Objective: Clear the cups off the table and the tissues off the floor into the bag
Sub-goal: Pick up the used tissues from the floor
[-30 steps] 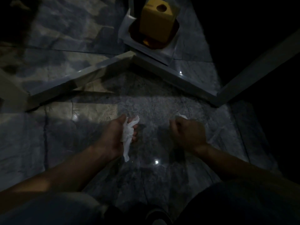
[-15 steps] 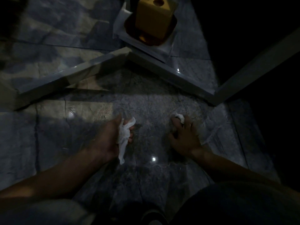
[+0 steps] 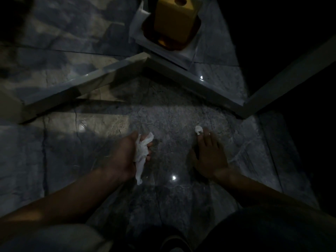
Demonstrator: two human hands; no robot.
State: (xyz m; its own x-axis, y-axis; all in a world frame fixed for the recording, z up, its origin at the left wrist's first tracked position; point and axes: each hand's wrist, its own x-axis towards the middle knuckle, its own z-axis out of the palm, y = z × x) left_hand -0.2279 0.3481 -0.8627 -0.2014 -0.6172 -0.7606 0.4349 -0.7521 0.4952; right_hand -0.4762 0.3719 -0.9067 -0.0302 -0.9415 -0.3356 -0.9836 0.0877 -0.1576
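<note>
Looking down in dim light, the view takes in a polished grey marble floor (image 3: pixel 101 142) with pale veining, dark seams and small bright glints. A pale raised ledge (image 3: pixel 76 91) runs diagonally from the left, meets a corner near the middle top, and continues down to the right, where a second pale bar (image 3: pixel 291 73) angles up into darkness. Beyond the corner sits a yellow box (image 3: pixel 174 20) with a round hole in its top, resting on a dark base over a white sheet (image 3: pixel 183 53).

The left hand (image 3: pixel 125 157) is curled closed around a crumpled white tissue (image 3: pixel 142 153); the fingers wrap it against the palm, and a loose tail of it hangs down below the hand. That forearm comes in from the lower left, the wrist bent slightly with the thumb side up.

The right hand (image 3: pixel 209 157) lies palm down with its fingers stretched forward and spread a little, low over the floor. Its fingertips (image 3: pixel 206 135) touch a small wadded tissue (image 3: pixel 198 129) lying on the marble; the wad is not enclosed, and whether it is pinched cannot be told. The right forearm reaches in from the lower right.
</note>
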